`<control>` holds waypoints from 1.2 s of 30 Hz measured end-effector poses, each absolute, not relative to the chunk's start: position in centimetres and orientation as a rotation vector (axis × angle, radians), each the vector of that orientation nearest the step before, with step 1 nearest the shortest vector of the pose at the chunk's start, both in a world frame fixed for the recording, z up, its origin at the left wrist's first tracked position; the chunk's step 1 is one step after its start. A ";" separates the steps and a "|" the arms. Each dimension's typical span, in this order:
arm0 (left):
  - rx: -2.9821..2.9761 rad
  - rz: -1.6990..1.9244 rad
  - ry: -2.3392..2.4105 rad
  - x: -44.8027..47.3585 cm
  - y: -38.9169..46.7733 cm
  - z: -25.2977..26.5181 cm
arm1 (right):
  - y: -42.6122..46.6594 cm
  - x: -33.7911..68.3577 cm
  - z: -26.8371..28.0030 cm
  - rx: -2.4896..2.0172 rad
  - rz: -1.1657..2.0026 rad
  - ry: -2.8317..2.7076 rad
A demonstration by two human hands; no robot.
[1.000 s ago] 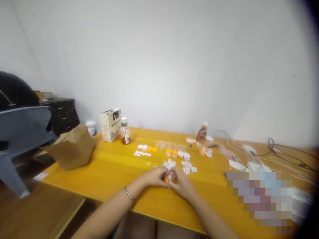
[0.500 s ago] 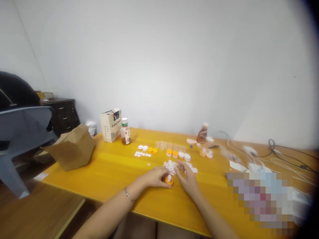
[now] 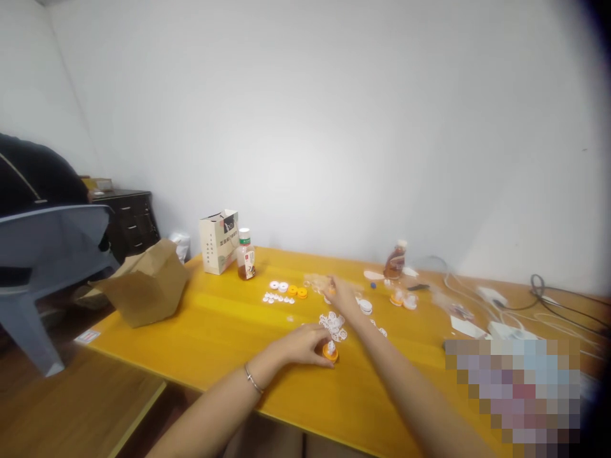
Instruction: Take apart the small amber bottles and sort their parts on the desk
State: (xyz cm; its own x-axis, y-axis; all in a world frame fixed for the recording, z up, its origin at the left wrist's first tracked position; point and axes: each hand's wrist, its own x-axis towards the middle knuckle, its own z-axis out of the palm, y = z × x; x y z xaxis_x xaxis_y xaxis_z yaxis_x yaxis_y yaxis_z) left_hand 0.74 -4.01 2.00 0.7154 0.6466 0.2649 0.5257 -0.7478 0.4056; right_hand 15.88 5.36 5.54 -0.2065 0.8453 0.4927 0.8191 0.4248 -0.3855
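My left hand point(image 3: 308, 345) rests on the table, its thumb and index finger curved around a round orange cap point(image 3: 330, 356) with a small white piece point(image 3: 331, 346) standing on it. My right hand point(image 3: 340, 298) is stretched forward over the row of round caps, and its fingers are smeared. A bit of orange shows at those fingertips, but I cannot tell whether they grip it. Between the hands lies a heap of white lacy discs point(image 3: 333, 324). Blurred clear rings point(image 3: 315, 280) sit just beyond the right fingers, and a stack of white caps point(image 3: 365, 306) is beside that hand.
White discs point(image 3: 278, 287), yellow discs point(image 3: 297, 292) and several small white pieces point(image 3: 279, 298) lie left. Behind them stand a bottle point(image 3: 247, 254) and a gift bag point(image 3: 218, 242); a brown paper bag point(image 3: 147, 283) is further left. Another bottle point(image 3: 395, 259) and cables point(image 3: 539, 289) are right.
My right hand has moved forward, away from the white disc heap to the row of caps. My left hand stays at the orange cap. The view has shifted slightly.
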 end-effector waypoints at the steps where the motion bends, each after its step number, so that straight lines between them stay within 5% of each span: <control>1: 2.628 0.569 0.916 0.7 -4.0 2.0 | 6.1 15.5 5.5 -1.428 0.031 -2.042; 27: 2.684 0.539 0.886 0.8 -4.0 2.2 | 9.7 11.9 3.5 -1.444 0.028 -2.099; 36: 2.633 0.581 0.921 0.8 -3.8 1.7 | 0.0 17.5 1.8 -1.183 0.344 -2.035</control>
State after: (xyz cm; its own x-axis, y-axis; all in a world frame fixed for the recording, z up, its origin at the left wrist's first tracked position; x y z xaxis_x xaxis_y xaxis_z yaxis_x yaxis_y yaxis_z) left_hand 0.78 -3.83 1.74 0.7140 0.6437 0.2756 0.5260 -0.7529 0.3957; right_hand 17.51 -0.04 1.78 -0.2967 0.8328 0.4673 0.6331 0.5379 -0.5566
